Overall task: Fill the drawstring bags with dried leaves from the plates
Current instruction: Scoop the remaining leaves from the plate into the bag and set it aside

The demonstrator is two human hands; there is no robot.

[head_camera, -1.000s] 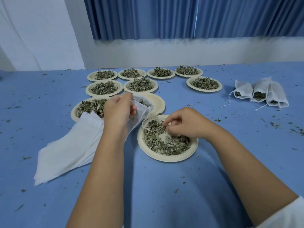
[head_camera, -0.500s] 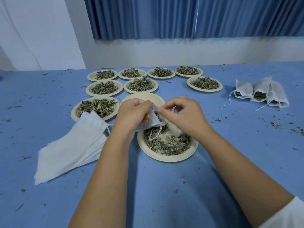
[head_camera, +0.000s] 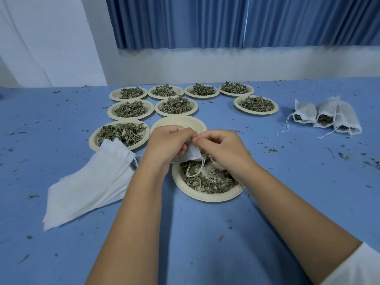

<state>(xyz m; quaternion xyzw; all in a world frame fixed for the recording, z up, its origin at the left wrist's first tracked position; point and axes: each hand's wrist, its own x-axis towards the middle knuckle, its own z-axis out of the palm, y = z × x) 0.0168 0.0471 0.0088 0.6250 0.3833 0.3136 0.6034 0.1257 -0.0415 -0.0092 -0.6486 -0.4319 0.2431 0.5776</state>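
- White mesh drawstring bag (head_camera: pixel 192 154) is held between both hands, just above the far rim of the near plate (head_camera: pixel 205 198).
- Left hand (head_camera: pixel 167 144): fingers curled round the bag's left side, grip clamped on it.
- Right hand (head_camera: pixel 223 150): thumb and forefinger pinch the bag's top edge, touching the left fingertips, so this grip is clamped on the bag too.
- I can't tell whether the held bag has any leaves inside, as the hands cover most of it.
- Cord loop (head_camera: pixel 195 170) hangs from the bag down onto the dried leaves (head_camera: pixel 207 182) in the near plate.
- Near plate is pale paper and partly filled, with some bare plate showing near the middle.
- Empty plate (head_camera: pixel 181 121) sits just behind the hands, its near edge hidden by them.
- Left plate (head_camera: pixel 93 141) holds leaves, and the stack of empty bags (head_camera: pixel 92 182) lies flat with its far corner over that plate's near rim.
- I count seven more heaped plates (head_camera: pixel 256 103) farther back, in two rows.
- Filled bags (head_camera: pixel 327 116), three of them, lie together at far right, well apart from the hands, with cords trailing on the tabletop (head_camera: pixel 205 233).
- Tabletop is blue, with leaf crumbs scattered all over it.
- White sleeve (head_camera: pixel 357 266) shows at the bottom right corner on the right arm.
- Blue curtain (head_camera: pixel 226 21) hangs behind the tabletop.
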